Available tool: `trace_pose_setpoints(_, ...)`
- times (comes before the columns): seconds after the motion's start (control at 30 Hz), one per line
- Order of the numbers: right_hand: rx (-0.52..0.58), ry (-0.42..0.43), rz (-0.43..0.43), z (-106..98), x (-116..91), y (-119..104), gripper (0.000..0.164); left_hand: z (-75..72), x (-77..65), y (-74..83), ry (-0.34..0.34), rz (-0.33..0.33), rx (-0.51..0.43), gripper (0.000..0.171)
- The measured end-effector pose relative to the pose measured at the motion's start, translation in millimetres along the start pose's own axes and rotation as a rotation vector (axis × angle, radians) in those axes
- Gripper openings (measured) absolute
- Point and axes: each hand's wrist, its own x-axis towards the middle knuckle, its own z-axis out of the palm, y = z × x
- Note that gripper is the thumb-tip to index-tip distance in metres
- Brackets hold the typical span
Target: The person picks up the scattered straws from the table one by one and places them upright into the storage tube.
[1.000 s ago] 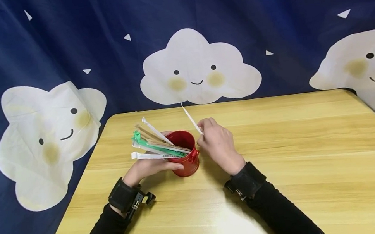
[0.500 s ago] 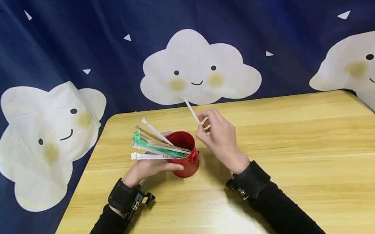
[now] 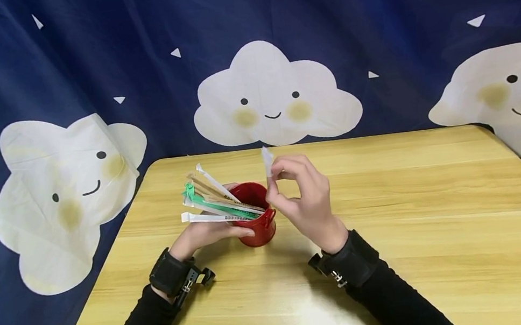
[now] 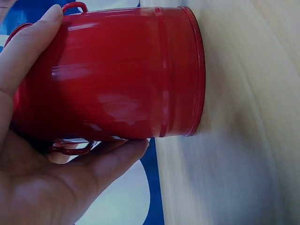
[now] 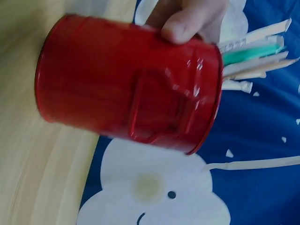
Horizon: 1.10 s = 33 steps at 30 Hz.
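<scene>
My left hand [image 3: 210, 232] grips a small red metal bucket [image 3: 258, 233] with side handles, its thumb along the near side. Several paper-wrapped straws [image 3: 219, 203], white, brown and green, stand in the bucket and lean left over its rim. Just right of the bucket's mouth, my right hand [image 3: 309, 200] pinches a thin white wrapped straw [image 3: 267, 159] between thumb and index finger, pointing upward. The right wrist view shows that straw [image 5: 262, 163] apart from the bucket [image 5: 126, 79], its lower end near the rim. In the left wrist view the thumb [image 4: 33, 51] lies against the bucket's wall.
A light wooden table [image 3: 422, 207] spreads under both hands and far to the right. Behind it hangs a dark blue curtain [image 3: 137, 36] printed with smiling white clouds and small triangles. Each wrist wears a black strap with a camera mount [image 3: 354, 258].
The right hand has turned and its fingers have opened into a pinch. The white straw has gone from slanting left to nearly upright and closer to the bucket. The left hand has stayed put.
</scene>
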Motion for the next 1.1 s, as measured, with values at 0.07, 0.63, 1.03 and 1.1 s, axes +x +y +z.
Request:
trace_pose_setpoints(0.07, 0.004, 0.012, -0.063, 2, 1, -5, 0.016, 1.0, 0.0, -1.4, 0.023, 0.02, 0.009, 0.07)
trace_pose_setpoints(0.63, 0.073, -0.264, 0.047, 22, -24, -1, 0.026, 2.9, -2.4, -2.3, 0.044, 0.11, 0.052, 0.069)
trace_pose_setpoints(1.03, -0.165, -0.398, 0.178, 31, -36, 8, 0.022, 2.6, -3.7, -14.9, -0.055, 0.159, 0.713, 0.077)
trace_pose_setpoints(1.1, -0.204, -0.427, 0.198, 34, -36, 9, 0.021, 4.4, -4.4, -16.7, -0.048, 0.213, 1.14, 0.085)
